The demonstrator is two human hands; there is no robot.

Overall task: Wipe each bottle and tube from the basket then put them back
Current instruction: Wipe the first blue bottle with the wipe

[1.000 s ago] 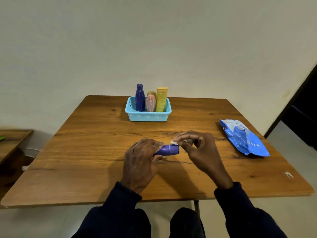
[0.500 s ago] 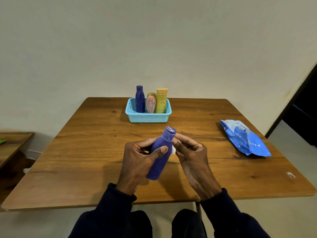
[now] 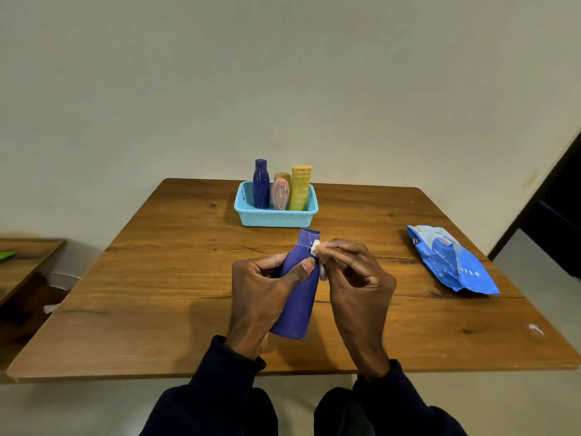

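Observation:
A purple bottle [image 3: 298, 297] stands nearly upright above the table's front middle, cap end up and away from me. My left hand [image 3: 261, 297] grips its body, thumb across the front. My right hand [image 3: 355, 284] pinches a small white wipe [image 3: 315, 247] against the bottle's neck, just below the cap. At the back of the table a light blue basket [image 3: 273, 218] holds a dark blue bottle [image 3: 261, 184], a pink bottle [image 3: 280, 194], a yellow tube [image 3: 300, 187] and an olive cap [image 3: 283, 175] showing behind them.
A blue wipes pack [image 3: 452, 259] lies flat near the wooden table's [image 3: 163, 278] right edge. A lower wooden surface [image 3: 22, 262] sits off to the left. A dark doorway [image 3: 553, 209] opens at the far right.
The purple bottle went from lying sideways between my hands to standing nearly upright. My right hand brought the wipe from the cap end round to the neck's right side.

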